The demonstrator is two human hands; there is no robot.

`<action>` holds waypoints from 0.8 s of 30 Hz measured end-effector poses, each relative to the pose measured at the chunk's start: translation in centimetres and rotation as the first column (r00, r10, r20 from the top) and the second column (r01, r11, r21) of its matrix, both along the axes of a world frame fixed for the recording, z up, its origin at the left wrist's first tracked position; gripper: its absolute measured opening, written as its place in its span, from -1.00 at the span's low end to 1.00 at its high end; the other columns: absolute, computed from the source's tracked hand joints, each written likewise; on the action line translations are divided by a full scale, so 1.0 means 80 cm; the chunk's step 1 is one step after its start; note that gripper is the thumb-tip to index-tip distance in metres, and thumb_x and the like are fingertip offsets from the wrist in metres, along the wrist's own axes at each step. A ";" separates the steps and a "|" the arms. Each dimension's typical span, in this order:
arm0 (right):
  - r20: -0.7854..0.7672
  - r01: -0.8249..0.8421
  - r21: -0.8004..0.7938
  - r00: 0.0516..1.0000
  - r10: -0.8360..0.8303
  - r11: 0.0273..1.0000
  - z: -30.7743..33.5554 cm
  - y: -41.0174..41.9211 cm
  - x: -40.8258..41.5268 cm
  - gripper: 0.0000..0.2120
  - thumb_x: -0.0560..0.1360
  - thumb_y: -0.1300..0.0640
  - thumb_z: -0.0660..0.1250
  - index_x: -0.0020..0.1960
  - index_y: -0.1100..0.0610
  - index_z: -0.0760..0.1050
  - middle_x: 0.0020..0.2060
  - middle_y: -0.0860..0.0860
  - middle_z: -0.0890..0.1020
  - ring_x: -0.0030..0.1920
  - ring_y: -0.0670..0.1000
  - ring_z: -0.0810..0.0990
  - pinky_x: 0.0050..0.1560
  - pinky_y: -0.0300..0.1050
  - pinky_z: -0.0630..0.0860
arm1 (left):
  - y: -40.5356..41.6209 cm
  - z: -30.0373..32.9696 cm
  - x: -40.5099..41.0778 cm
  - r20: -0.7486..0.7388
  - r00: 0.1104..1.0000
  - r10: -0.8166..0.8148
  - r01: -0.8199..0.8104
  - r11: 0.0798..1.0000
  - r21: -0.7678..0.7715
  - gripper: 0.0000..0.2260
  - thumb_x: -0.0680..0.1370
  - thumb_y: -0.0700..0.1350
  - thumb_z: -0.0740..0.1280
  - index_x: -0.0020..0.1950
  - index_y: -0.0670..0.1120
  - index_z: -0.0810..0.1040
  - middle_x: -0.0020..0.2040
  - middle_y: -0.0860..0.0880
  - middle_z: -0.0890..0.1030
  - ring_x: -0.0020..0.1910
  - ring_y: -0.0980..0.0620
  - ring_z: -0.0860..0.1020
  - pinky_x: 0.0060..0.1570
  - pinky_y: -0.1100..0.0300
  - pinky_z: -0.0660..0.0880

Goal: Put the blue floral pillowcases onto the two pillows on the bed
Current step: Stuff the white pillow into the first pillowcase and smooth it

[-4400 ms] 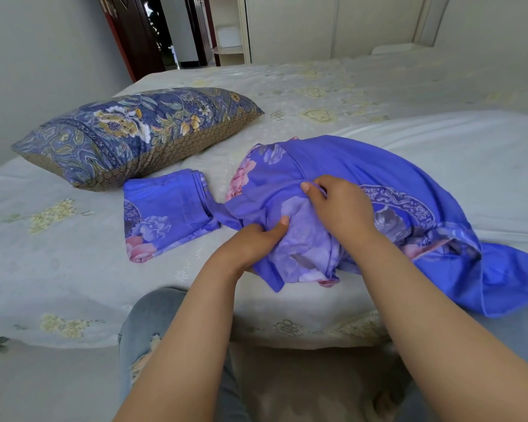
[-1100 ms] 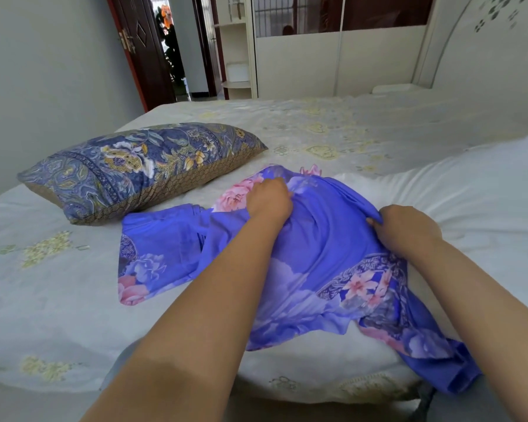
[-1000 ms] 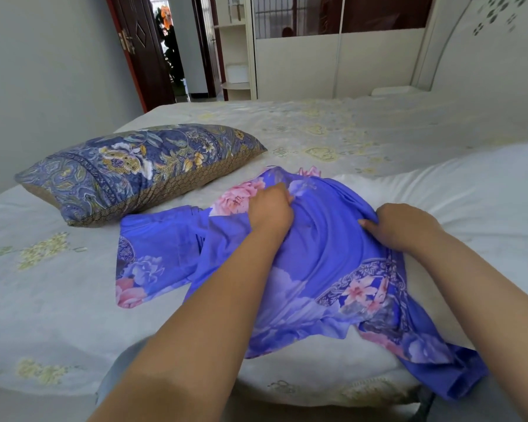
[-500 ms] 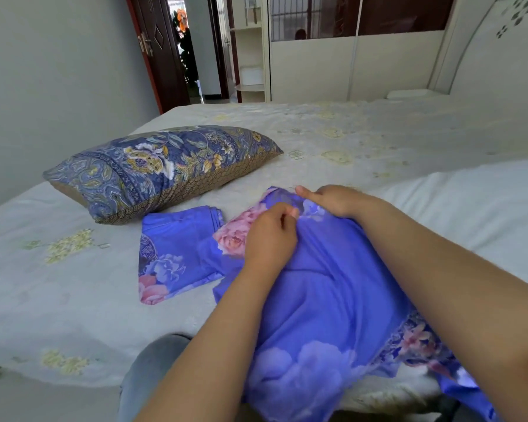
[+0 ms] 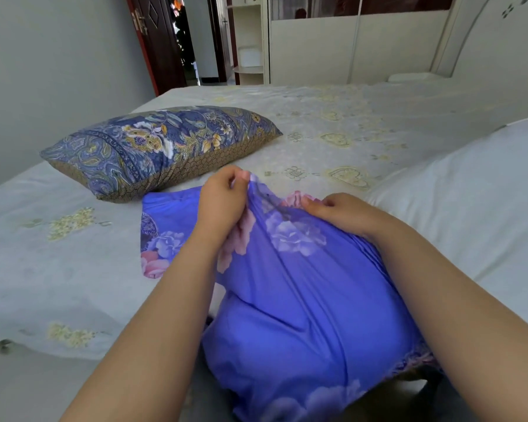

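Note:
A bright blue floral pillowcase (image 5: pixel 302 324) hangs between my arms, stretched from the bed's front edge towards me. My left hand (image 5: pixel 223 202) pinches its lifted far edge, and my right hand (image 5: pixel 342 213) grips the same edge a little to the right. A second blue floral pillowcase (image 5: pixel 162 226) lies folded flat on the bed, just left of my left hand. A pillow in a dark blue and gold patterned cover (image 5: pixel 159 147) lies beyond it at the left. A plain white pillow (image 5: pixel 470 202) lies at the right, partly behind my right arm.
The bed (image 5: pixel 333 117) has a pale sheet with yellow embroidery. A grey wall stands at the left, a dark wooden door (image 5: pixel 156 41) at the back, a cream wardrobe (image 5: pixel 348 47) and a headboard at the back right.
Both hands have lifted the pillowcase's far edge and drawn the cloth towards me, so it bulges off the bed's front. My right hand moved from the cloth's right side to its far edge.

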State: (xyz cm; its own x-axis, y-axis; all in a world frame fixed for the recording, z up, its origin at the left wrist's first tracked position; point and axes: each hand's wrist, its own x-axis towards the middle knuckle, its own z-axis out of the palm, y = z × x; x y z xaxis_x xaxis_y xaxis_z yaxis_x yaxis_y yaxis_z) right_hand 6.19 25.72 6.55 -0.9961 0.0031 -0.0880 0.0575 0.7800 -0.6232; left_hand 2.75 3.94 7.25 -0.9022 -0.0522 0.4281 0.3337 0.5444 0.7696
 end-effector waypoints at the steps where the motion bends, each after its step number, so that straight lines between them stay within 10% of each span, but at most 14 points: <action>1: 0.027 -0.051 -0.033 0.998 0.052 0.998 0.001 0.002 0.009 -0.38 0.41 -0.40 0.13 -0.16 0.18 0.53 -0.20 0.04 0.60 -0.21 -0.04 0.54 -0.26 -0.20 0.36 | 0.006 0.009 -0.003 0.000 0.999 -0.039 0.039 0.998 -0.051 -0.75 0.59 -0.08 0.23 -0.30 0.02 0.40 -0.37 0.11 0.44 -0.34 0.12 0.40 -0.35 0.24 0.24; 7: 0.132 -0.141 -0.275 0.974 0.182 0.951 -0.021 0.020 0.039 -0.54 0.37 -0.25 0.36 -0.04 0.14 0.62 -0.09 -0.02 0.69 -0.07 -0.06 0.65 0.05 -0.12 0.53 | 0.064 0.041 -0.027 -0.021 0.989 -0.144 0.128 0.929 -0.348 -0.85 0.57 -0.02 0.23 -0.16 -0.02 0.49 -0.17 -0.06 0.58 -0.13 -0.08 0.51 -0.14 0.12 0.41; 14: -0.201 0.044 -0.440 0.969 -0.146 0.897 -0.051 0.002 0.036 -0.79 0.46 0.12 0.41 -0.31 0.05 0.46 -0.31 0.05 0.59 -0.28 -0.04 0.51 -0.20 -0.17 0.36 | 0.062 0.009 -0.018 0.165 0.974 -0.157 0.222 0.815 -0.535 -0.80 0.61 -0.04 0.16 -0.05 -0.11 0.49 -0.05 -0.14 0.57 -0.06 -0.11 0.48 -0.18 0.16 0.30; 19: -0.263 0.099 -0.391 0.941 -0.214 0.915 -0.052 -0.007 0.034 -0.76 0.49 0.08 0.37 -0.33 0.01 0.42 -0.37 0.03 0.55 -0.35 -0.05 0.46 -0.32 -0.17 0.31 | -0.011 -0.001 0.004 0.378 0.893 -0.243 0.333 0.923 -0.195 -0.65 0.59 0.11 0.20 -0.30 -0.07 0.36 -0.39 -0.03 0.45 -0.41 0.02 0.42 -0.37 0.17 0.31; 24: -0.271 0.133 -0.346 0.934 -0.234 0.929 -0.046 -0.020 0.032 -0.85 0.47 0.02 0.38 -0.25 0.00 0.50 -0.38 -0.04 0.54 -0.35 -0.06 0.47 -0.32 -0.18 0.34 | -0.061 -0.027 0.027 0.420 0.728 -0.542 0.496 0.839 0.223 -0.82 0.57 -0.12 0.30 -0.17 -0.19 0.45 -0.42 -0.20 0.48 -0.52 -0.05 0.45 -0.43 0.15 0.44</action>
